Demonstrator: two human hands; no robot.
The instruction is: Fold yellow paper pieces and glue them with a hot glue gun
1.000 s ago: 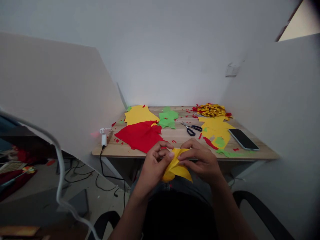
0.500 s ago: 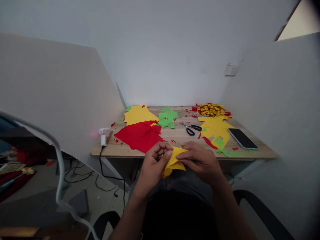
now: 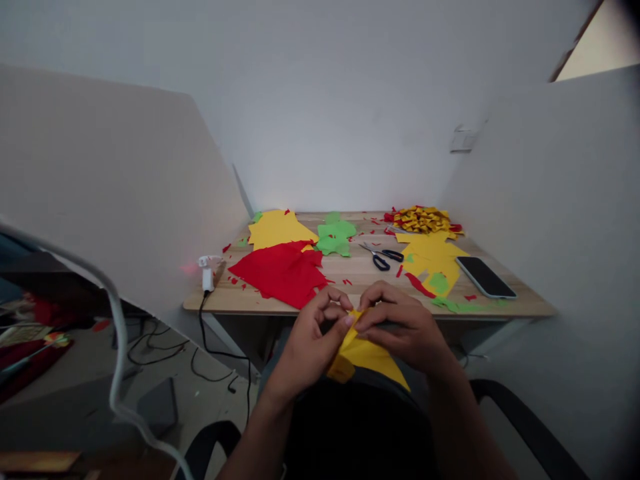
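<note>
1. Fingers on the left hand (image 3: 313,340) are curled in, thumb tip pressed close to the bent index finger, with the top of the yellow piece (image 3: 377,360) pinched there. Basically no gap at the tips.
2. Right hand (image 3: 400,327) is doing much the same from the other side: fingers bent, tips bunched on that same yellow piece, right next to the left thumb. Can't tell exactly which right fingertips are gripping, since they overlap.
3. The yellow piece is just off the front edge of the desk (image 3: 357,273), around the middle, over the person's lap. It's creased at the top and one pointed flap hangs out under the right hand.
4. Left half of the desk: a big red sheet (image 3: 280,270) reaching to the front edge, partly over a yellow sheet (image 3: 280,228) near the back left corner. Green scrap (image 3: 336,237) sits just beside them.
5. Scissors (image 3: 375,253) lie around mid-desk, blades slightly apart.
6. Back right corner has a heap of yellow and red bits (image 3: 425,219). In front of it there's a cut-up yellow offcut (image 3: 433,250), then a phone (image 3: 486,277) lying near the right edge.
7. White plug (image 3: 207,279) at the front left corner, black cable dropping off the edge.
</note>
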